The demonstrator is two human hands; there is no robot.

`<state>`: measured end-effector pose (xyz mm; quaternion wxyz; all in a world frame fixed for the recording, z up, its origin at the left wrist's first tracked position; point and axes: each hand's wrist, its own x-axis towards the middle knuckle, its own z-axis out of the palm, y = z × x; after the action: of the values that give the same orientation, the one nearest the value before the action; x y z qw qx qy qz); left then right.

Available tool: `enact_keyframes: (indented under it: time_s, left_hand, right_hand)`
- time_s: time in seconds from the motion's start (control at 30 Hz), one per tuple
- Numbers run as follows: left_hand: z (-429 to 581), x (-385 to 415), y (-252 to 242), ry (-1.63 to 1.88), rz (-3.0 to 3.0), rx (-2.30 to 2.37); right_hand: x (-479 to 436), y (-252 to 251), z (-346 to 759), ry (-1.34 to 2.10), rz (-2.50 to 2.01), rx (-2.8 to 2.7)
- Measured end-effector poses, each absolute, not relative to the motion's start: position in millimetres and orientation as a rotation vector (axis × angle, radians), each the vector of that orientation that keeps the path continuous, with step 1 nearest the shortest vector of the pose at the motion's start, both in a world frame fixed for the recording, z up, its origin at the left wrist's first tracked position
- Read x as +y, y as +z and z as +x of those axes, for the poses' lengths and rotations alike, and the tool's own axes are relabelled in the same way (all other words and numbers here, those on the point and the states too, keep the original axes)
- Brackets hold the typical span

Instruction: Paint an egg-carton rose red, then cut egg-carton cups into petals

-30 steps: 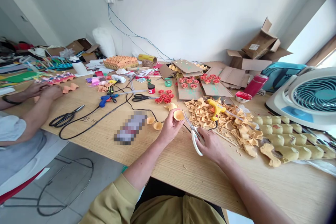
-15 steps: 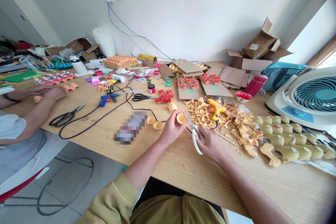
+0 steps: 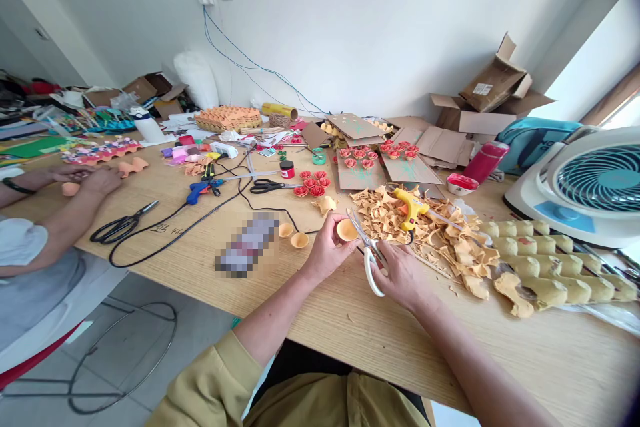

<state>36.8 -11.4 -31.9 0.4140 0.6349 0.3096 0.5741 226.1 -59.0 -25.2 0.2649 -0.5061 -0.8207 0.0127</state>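
Pinched in my left hand [image 3: 327, 250] is a small orange paper cup [image 3: 347, 230], its open side facing up. My right hand [image 3: 403, 273] is closed round the handles of white-handled scissors [image 3: 370, 260]; their blades point up and left, at the cup's right edge. Two similar cups [image 3: 299, 239] rest on the table left of my left hand. Beyond my hands lies a heap of orange scraps [image 3: 383, 213] with a yellow glue gun [image 3: 411, 208] on it. Several red paper flowers [image 3: 314, 183] stand farther back.
On the right are egg-tray pieces [image 3: 545, 267], a fan [image 3: 585, 180] and a pink bottle [image 3: 486, 161]. Black scissors [image 3: 120, 225], a blue glue gun [image 3: 200, 191] and its cable lie to the left. Another person's hands [image 3: 97, 180] work at the far left.
The cup in my left hand has tilted slightly, and the scissor blades stand a little differently beside its rim. The whole view has shifted slightly.
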Motion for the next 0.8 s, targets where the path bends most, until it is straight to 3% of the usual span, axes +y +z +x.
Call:
enact_keyframes:
  time_s: [0.8]
  left_hand:
    - [30,-16,-21,1.374,1.594,0.729]
  right_hand:
    - [-58,-25,234,-0.015,-1.323,-2.246]
